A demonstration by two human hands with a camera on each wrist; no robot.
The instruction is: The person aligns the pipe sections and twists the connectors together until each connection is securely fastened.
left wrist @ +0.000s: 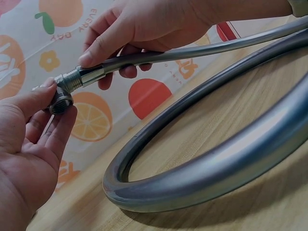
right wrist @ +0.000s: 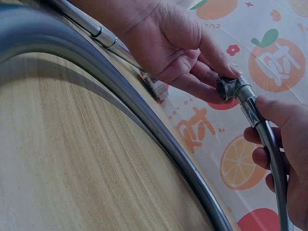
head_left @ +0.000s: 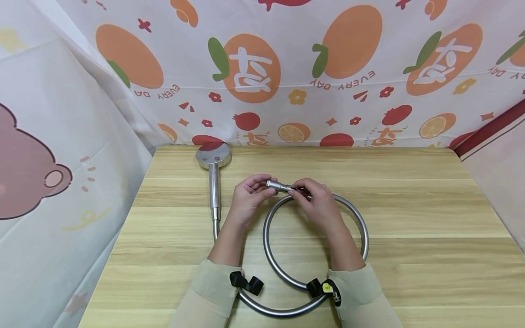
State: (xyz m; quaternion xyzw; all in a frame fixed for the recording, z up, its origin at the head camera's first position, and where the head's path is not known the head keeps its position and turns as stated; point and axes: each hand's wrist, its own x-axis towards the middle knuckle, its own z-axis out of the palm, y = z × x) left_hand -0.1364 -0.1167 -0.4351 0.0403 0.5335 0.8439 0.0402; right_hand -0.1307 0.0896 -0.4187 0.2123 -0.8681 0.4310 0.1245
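In the head view my left hand (head_left: pixel 248 198) pinches a small metal tee-shaped fitting (left wrist: pixel 62 102) between thumb and fingers. Its round threaded opening shows in both wrist views. My right hand (head_left: pixel 321 205) grips the end of a silver shower hose (head_left: pixel 267 237), with the thumb on the shiny connector nut (left wrist: pixel 92 75). That nut meets the fitting's threaded neck, and some thread still shows between them. From there the hose loops over the tabletop below both hands. At the left, its other end joins the handle of a chrome handheld shower head (head_left: pixel 213 156).
The wood-grain table (head_left: pixel 426 218) runs under everything. Behind it hangs a fruit-printed cloth (head_left: pixel 299 114), and another cloth with a pink cartoon print (head_left: pixel 24 164) hangs on the left. The hose loop lies between and under my forearms.
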